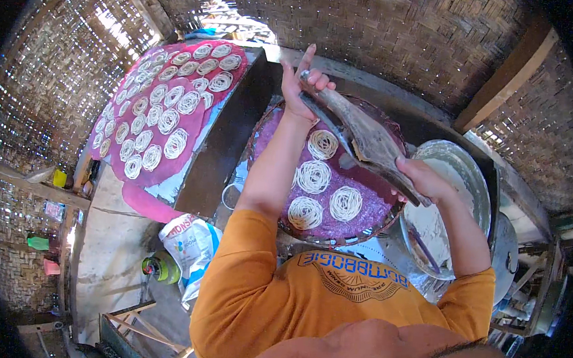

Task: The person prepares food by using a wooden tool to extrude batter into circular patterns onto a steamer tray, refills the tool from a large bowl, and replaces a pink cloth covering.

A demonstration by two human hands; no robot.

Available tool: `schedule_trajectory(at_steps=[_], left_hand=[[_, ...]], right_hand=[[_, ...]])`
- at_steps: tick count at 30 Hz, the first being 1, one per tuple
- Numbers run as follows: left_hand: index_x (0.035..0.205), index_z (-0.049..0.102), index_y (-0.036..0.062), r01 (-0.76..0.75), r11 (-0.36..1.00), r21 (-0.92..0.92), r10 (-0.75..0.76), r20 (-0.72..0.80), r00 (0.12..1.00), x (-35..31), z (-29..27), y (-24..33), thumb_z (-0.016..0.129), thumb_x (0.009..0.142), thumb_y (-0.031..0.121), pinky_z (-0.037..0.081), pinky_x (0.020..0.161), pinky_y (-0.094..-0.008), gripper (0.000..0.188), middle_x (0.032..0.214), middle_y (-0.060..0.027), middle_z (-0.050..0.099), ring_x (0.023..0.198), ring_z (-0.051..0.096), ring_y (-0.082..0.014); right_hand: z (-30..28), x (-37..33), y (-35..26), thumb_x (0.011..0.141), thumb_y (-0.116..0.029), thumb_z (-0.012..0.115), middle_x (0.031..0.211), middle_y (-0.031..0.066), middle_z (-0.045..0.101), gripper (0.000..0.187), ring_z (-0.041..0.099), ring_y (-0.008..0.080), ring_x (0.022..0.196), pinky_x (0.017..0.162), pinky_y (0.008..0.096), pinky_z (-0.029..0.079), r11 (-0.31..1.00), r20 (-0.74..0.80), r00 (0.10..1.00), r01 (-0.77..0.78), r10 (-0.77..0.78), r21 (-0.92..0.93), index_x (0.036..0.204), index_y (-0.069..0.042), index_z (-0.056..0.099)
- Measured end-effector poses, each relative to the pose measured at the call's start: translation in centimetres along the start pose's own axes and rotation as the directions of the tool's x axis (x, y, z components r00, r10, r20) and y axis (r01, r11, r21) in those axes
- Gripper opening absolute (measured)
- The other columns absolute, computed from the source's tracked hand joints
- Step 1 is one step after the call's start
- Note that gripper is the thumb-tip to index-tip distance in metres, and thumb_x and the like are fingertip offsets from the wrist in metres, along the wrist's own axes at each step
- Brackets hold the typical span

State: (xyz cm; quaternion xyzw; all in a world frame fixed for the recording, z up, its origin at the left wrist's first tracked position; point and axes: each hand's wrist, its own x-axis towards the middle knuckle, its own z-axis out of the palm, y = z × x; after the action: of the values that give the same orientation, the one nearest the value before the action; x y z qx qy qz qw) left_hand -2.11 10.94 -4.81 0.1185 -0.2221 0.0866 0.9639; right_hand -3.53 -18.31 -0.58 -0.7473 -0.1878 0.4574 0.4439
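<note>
My left hand grips the far handle of a worn wooden noodle press, and my right hand grips its near handle. The press hangs over a round woven tray lined with purple cloth. Several white noodle coils lie on that cloth, one just under the press.
A metal bowl of white dough stands at the right, a utensil handle lying in it. At the left, pink mats carry many more noodle coils. A printed bag and a green bottle lie on the floor. Woven bamboo walls surround everything.
</note>
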Motion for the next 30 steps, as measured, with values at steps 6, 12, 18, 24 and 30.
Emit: schedule_trajectory(at_steps=[6, 12, 18, 24, 30], left_hand=[[0.122, 0.041, 0.0157, -0.047, 0.996, 0.070, 0.053, -0.080, 0.995, -1.8, 1.8, -1.2, 0.033, 0.081, 0.060, 0.042, 0.064, -0.0365, 0.061, 0.052, 0.0038, 0.044, 0.052, 0.045, -0.0138], [0.118, 0.045, 0.0120, -0.174, 0.967, 0.186, 0.180, -0.018, 0.983, -0.4, 5.9, 0.8, 0.039, 0.081, 0.057, 0.040, 0.063, -0.0314, 0.059, 0.051, 0.0076, 0.039, 0.050, 0.040, -0.0086], [0.120, 0.044, 0.0123, -0.123, 0.980, 0.155, 0.111, 0.082, 0.990, -2.0, 6.8, 0.4, 0.038, 0.082, 0.056, 0.040, 0.064, -0.0293, 0.058, 0.052, 0.0075, 0.038, 0.051, 0.040, -0.0074], [0.119, 0.046, 0.0145, -0.095, 0.995, 0.006, 0.094, 0.109, 0.990, -1.5, 7.5, 0.3, 0.031, 0.081, 0.061, 0.041, 0.065, -0.0339, 0.062, 0.052, 0.0045, 0.040, 0.051, 0.041, -0.0111], [0.120, 0.044, 0.0100, -0.125, 0.985, 0.118, 0.105, 0.163, 0.981, -1.5, 8.7, 2.3, 0.036, 0.082, 0.057, 0.040, 0.065, -0.0301, 0.061, 0.053, 0.0054, 0.041, 0.051, 0.040, -0.0081]], right_hand=[[-0.7, -2.3, 0.1, 0.084, -0.049, 0.042, 0.058, 0.0047, 0.055, 0.050, 0.051, 0.0117, 0.047, 0.043, 0.0244, 0.041, 0.999, -0.025, 1.000, -0.002, 0.000, -0.046, 0.078, -0.002, 0.057], [-0.1, -2.6, -2.7, 0.079, -0.054, 0.046, 0.056, 0.0034, 0.053, 0.053, 0.049, 0.0099, 0.044, 0.040, 0.0234, 0.039, 0.936, -0.188, 0.952, 0.177, -0.241, -0.303, 0.074, -0.002, 0.057], [0.7, -5.2, -3.0, 0.078, -0.050, 0.050, 0.056, 0.0019, 0.050, 0.050, 0.049, 0.0097, 0.049, 0.044, 0.0240, 0.039, 0.968, -0.129, 0.980, 0.121, -0.152, -0.220, 0.075, -0.001, 0.058], [0.0, -5.9, -4.2, 0.077, -0.045, 0.054, 0.058, 0.0007, 0.050, 0.044, 0.047, 0.0085, 0.049, 0.043, 0.0235, 0.037, 0.931, -0.228, 0.947, 0.143, -0.227, -0.335, 0.081, -0.002, 0.060], [1.2, -4.5, -3.7, 0.074, -0.047, 0.054, 0.056, 0.0028, 0.049, 0.046, 0.048, 0.0097, 0.046, 0.041, 0.0234, 0.038, 0.929, -0.236, 0.919, 0.248, -0.315, -0.275, 0.075, -0.001, 0.056]])
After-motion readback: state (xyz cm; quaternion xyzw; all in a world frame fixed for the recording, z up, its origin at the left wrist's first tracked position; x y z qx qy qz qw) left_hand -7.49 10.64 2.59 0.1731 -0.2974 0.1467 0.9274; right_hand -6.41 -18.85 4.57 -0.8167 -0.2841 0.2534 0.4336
